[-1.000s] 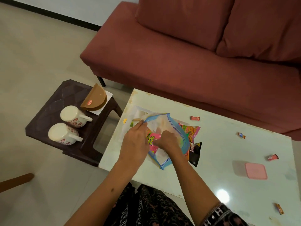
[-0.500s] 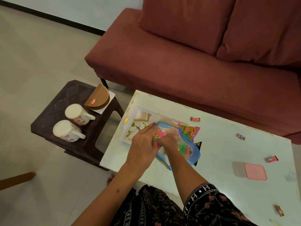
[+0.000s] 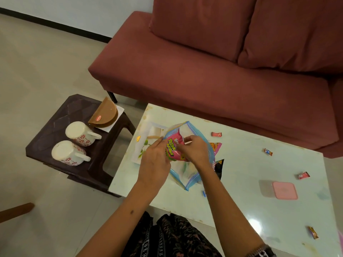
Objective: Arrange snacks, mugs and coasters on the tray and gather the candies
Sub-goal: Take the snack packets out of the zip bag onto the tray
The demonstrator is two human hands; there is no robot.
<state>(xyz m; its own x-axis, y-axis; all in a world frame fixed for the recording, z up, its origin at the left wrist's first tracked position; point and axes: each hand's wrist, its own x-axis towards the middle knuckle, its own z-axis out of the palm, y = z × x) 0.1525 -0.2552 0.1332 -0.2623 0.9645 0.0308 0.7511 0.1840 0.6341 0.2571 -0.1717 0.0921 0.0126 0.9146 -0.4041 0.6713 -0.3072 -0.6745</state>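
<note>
My right hand (image 3: 193,151) pinches a pink snack packet (image 3: 173,148) that sticks out of a clear blue-edged zip bag (image 3: 187,175). My left hand (image 3: 154,162) grips the bag's left edge beside the packet. Under them lies a white tray (image 3: 146,132) with a leaf print. An orange packet (image 3: 216,146) and a black packet (image 3: 220,165) peek out at the bag's right. Several wrapped candies lie scattered on the table: (image 3: 216,134), (image 3: 268,152), (image 3: 303,175), (image 3: 313,232). Two floral mugs (image 3: 81,133) (image 3: 69,153) lie on a dark stool (image 3: 55,115), next to brown coasters (image 3: 105,113).
A pink lidded box (image 3: 284,190) sits on the glass table (image 3: 241,191) at right. A maroon sofa (image 3: 222,71) runs along the table's far side. A small blue piece (image 3: 204,193) lies near the bag. A wooden bar (image 3: 14,211) pokes in at lower left.
My right hand has drawn the pink packet up and partly out of the zip bag. The bag's mouth has lifted, and my left hand has shifted along its edge.
</note>
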